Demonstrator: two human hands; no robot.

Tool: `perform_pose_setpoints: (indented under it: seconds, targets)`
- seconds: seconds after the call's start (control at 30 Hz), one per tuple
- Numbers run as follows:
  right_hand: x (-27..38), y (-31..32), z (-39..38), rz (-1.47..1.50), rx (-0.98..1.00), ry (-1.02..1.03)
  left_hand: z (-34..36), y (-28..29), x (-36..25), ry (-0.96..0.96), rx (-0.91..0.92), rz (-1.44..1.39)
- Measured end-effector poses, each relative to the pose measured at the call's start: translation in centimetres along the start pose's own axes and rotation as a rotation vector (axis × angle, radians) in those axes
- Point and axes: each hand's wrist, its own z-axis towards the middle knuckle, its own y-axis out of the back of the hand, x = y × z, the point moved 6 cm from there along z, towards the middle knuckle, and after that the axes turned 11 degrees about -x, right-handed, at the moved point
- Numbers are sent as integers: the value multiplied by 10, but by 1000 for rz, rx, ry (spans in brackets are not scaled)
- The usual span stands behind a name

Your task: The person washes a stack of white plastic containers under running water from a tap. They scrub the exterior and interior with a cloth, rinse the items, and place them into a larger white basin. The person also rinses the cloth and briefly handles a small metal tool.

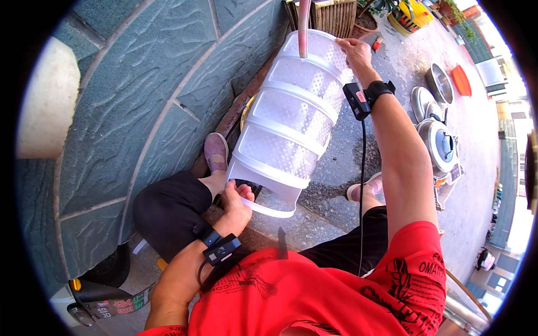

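Outdoor paved yard: grey-green stone slabs (140, 84) on your left, concrete ground (347, 162) on your right. You're seated, knees apart, with a white perforated plastic drum (291, 117) lying tilted between your feet, near end by your left knee, far end pointing away. Your left hand (235, 204) is curled around the white rim band at the near end, fingers closed on it. Your right hand (354, 51) grips the far rim, fingers hooked over the edge. A pink hose or rod (303, 28) comes down onto the drum's far end. Black wrist devices on both arms, with a cable running from the right one. Metal pots and lids (437, 140) sit well apart on the right; orange tray (461, 80) beyond them.
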Motion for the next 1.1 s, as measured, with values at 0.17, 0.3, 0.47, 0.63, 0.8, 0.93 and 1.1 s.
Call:
perform_pose_setpoints:
  seconds: [0.17, 0.3, 0.47, 0.63, 0.8, 0.93, 1.1]
  targets:
    - [-4, 2, 6, 219, -13, 37, -7, -5, -7, -70, -37, -21]
    - [-12, 12, 8, 260, -60, 28, 1, -1, 1, -55, 77, 53]
    - [-27, 26, -9, 368, -28, -170, -22, 18, 22, -1, 56, 140]
    - [-43, 39, -9, 426, -45, -223, -21, 26, 34, 40, 39, 155]
    - [-55, 64, -13, 420, -127, -265, -21, 17, 28, 17, 65, 139]
    - [-60, 77, -17, 479, -146, -254, -25, 15, 29, 6, 69, 168]
    - [-63, 77, -17, 441, -147, -262, -27, 12, 30, 18, 62, 171]
